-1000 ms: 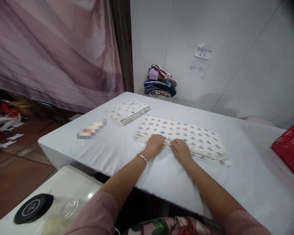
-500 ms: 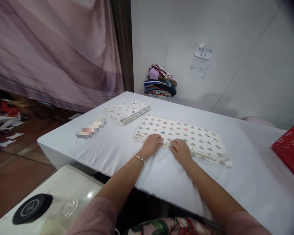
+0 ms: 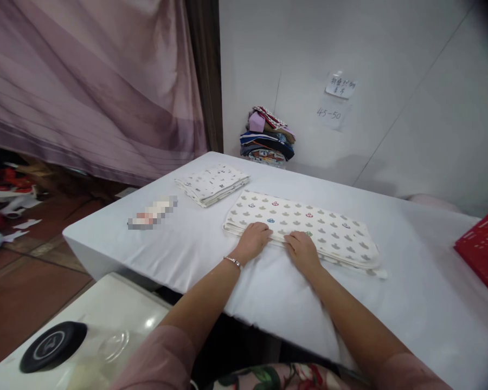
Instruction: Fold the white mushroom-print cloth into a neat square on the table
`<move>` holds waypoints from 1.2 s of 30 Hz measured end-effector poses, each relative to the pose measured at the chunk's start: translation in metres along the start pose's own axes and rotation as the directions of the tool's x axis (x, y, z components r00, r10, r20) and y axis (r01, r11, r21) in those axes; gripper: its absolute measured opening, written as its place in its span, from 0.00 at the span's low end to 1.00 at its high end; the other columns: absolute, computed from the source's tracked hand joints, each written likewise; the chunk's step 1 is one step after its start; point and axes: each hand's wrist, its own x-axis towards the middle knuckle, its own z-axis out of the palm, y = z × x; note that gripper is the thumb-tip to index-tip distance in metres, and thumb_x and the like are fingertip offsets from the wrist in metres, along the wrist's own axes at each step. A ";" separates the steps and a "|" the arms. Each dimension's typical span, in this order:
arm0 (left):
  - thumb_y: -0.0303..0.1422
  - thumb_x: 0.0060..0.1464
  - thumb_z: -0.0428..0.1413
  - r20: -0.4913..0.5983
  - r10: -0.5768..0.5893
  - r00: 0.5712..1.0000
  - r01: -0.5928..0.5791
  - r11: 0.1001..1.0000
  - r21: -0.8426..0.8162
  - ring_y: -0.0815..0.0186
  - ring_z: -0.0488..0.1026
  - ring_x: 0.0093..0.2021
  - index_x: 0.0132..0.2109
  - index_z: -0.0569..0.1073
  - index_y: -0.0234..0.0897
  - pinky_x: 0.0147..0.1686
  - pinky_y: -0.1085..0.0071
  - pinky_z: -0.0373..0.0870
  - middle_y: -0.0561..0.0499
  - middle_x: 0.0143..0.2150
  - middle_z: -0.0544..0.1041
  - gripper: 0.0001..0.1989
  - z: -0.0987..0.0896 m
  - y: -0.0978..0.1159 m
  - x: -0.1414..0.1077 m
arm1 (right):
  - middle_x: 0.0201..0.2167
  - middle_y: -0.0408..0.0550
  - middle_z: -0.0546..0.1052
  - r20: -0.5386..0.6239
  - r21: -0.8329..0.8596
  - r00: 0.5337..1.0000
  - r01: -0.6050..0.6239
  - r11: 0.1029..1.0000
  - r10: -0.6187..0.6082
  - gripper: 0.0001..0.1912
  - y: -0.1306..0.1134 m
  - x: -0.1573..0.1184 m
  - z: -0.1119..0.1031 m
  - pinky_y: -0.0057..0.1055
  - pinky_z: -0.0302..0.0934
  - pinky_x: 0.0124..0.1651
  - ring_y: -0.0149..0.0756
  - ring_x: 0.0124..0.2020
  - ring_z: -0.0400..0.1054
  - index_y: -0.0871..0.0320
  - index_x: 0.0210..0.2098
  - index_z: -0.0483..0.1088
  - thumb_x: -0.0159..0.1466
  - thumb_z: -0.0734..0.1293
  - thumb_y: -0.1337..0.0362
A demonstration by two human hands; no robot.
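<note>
A folded white cloth with grey cloud-like shapes and a few coloured marks (image 3: 329, 230) lies on the white-covered table (image 3: 179, 254). At its near edge, my left hand (image 3: 254, 240) is closed with the fingertips on the folded layers. My right hand (image 3: 303, 250) grips the same edge a little to the right, its fingers on top of the cloth. A small gap parts the two hands. Further back on the left rests a smaller folded cloth with little dark prints (image 3: 213, 184), touched by neither hand.
A blurred-out item (image 3: 152, 213) lies on the table's left. A red basket (image 3: 483, 246) stands at the right edge. Folded fabrics (image 3: 266, 138) are stacked by the wall. A black round object (image 3: 53, 346) sits on a white surface at lower left.
</note>
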 end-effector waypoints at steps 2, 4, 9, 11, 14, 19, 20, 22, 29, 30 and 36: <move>0.31 0.58 0.50 0.004 -0.014 1.000 0.014 1.000 0.020 0.63 0.66 0.43 0.41 0.73 0.38 0.43 0.66 0.62 0.49 0.40 0.72 0.07 0.000 0.001 0.001 | 0.36 0.50 0.70 0.014 0.001 1.000 -0.003 1.000 0.003 0.12 -0.001 0.000 0.000 0.34 0.54 0.39 0.39 0.39 0.60 0.57 0.40 0.71 0.66 0.57 0.63; 0.30 0.58 0.50 0.005 -0.019 1.000 0.019 0.999 0.036 0.63 0.66 0.43 0.40 0.73 0.38 0.43 0.66 0.62 0.48 0.40 0.72 0.07 0.000 0.002 0.003 | 0.37 0.51 0.70 0.039 0.000 0.999 -0.010 1.000 0.010 0.12 -0.003 0.002 -0.001 0.34 0.54 0.40 0.40 0.39 0.60 0.58 0.41 0.71 0.66 0.58 0.62; 0.29 0.58 0.50 0.017 -0.034 0.999 0.033 0.997 0.064 0.63 0.66 0.44 0.39 0.73 0.38 0.43 0.66 0.61 0.48 0.40 0.73 0.08 -0.001 0.004 0.006 | 0.38 0.52 0.70 0.086 -0.034 0.996 -0.031 0.999 0.034 0.13 -0.010 0.009 0.000 0.34 0.54 0.41 0.40 0.40 0.60 0.58 0.44 0.70 0.65 0.59 0.61; 0.30 0.58 0.50 0.026 -0.041 0.999 0.039 0.996 0.075 0.63 0.66 0.43 0.39 0.74 0.39 0.43 0.66 0.61 0.48 0.39 0.73 0.08 -0.001 0.005 0.006 | 0.37 0.51 0.71 0.089 -0.044 0.995 -0.029 0.999 0.033 0.12 -0.012 0.010 0.001 0.34 0.54 0.40 0.40 0.39 0.60 0.58 0.43 0.71 0.66 0.58 0.64; 0.30 0.57 0.51 0.029 -0.039 0.999 0.037 0.997 0.072 0.63 0.66 0.43 0.40 0.74 0.39 0.42 0.66 0.60 0.48 0.39 0.72 0.07 -0.001 0.004 0.005 | 0.36 0.51 0.71 0.074 -0.041 0.997 -0.009 0.999 0.012 0.12 -0.012 0.009 0.002 0.33 0.54 0.39 0.38 0.37 0.60 0.58 0.41 0.72 0.66 0.58 0.66; 0.29 0.58 0.50 -0.002 -0.081 0.997 0.081 0.994 0.075 0.63 0.65 0.44 0.45 0.73 0.39 0.43 0.66 0.60 0.49 0.41 0.72 0.10 -0.005 0.001 -0.003 | 0.35 0.50 0.71 0.073 -0.050 0.997 0.002 0.999 0.001 0.12 -0.010 0.007 0.002 0.33 0.53 0.38 0.39 0.38 0.61 0.57 0.40 0.73 0.65 0.58 0.65; 0.29 0.58 0.50 -0.006 -0.098 0.995 0.098 0.992 0.077 0.63 0.65 0.44 0.45 0.73 0.40 0.43 0.66 0.60 0.49 0.41 0.72 0.10 -0.005 0.001 -0.004 | 0.35 0.50 0.71 0.082 -0.056 0.997 0.005 0.998 0.000 0.12 -0.011 0.008 0.002 0.33 0.53 0.38 0.39 0.38 0.61 0.57 0.41 0.73 0.65 0.58 0.65; 0.28 0.58 0.49 -0.007 -0.122 0.992 0.123 0.989 0.082 0.63 0.66 0.44 0.44 0.73 0.40 0.43 0.66 0.60 0.49 0.40 0.73 0.10 -0.005 0.001 -0.006 | 0.36 0.51 0.71 0.101 -0.063 0.995 0.014 0.998 -0.007 0.12 -0.013 0.011 0.003 0.33 0.53 0.39 0.39 0.38 0.61 0.58 0.42 0.72 0.65 0.59 0.64; 0.26 0.55 0.51 -0.055 -0.240 0.969 0.244 0.966 0.087 0.62 0.67 0.46 0.42 0.74 0.40 0.47 0.63 0.60 0.48 0.42 0.74 0.10 -0.019 -0.020 -0.017 | 0.35 0.49 0.71 0.096 -0.040 0.995 0.024 0.999 -0.020 0.11 -0.025 0.019 0.013 0.33 0.52 0.39 0.38 0.37 0.60 0.56 0.41 0.72 0.66 0.58 0.64; 0.25 0.54 0.51 -0.083 -0.299 0.951 0.306 0.948 0.089 0.62 0.67 0.47 0.43 0.74 0.40 0.48 0.63 0.59 0.48 0.43 0.74 0.11 -0.024 -0.027 -0.022 | 0.35 0.49 0.71 0.081 -0.027 0.997 0.018 0.999 -0.016 0.11 -0.024 0.018 0.015 0.33 0.52 0.40 0.38 0.37 0.60 0.56 0.40 0.72 0.66 0.58 0.64; 0.27 0.53 0.51 -0.272 -0.639 0.720 0.670 0.742 0.030 0.59 0.66 0.49 0.48 0.72 0.40 0.48 0.63 0.61 0.46 0.48 0.72 0.16 -0.046 -0.060 -0.048 | 0.35 0.48 0.71 0.050 0.028 0.999 0.010 1.000 -0.011 0.12 -0.021 0.014 0.021 0.33 0.53 0.39 0.37 0.38 0.61 0.55 0.40 0.73 0.65 0.58 0.64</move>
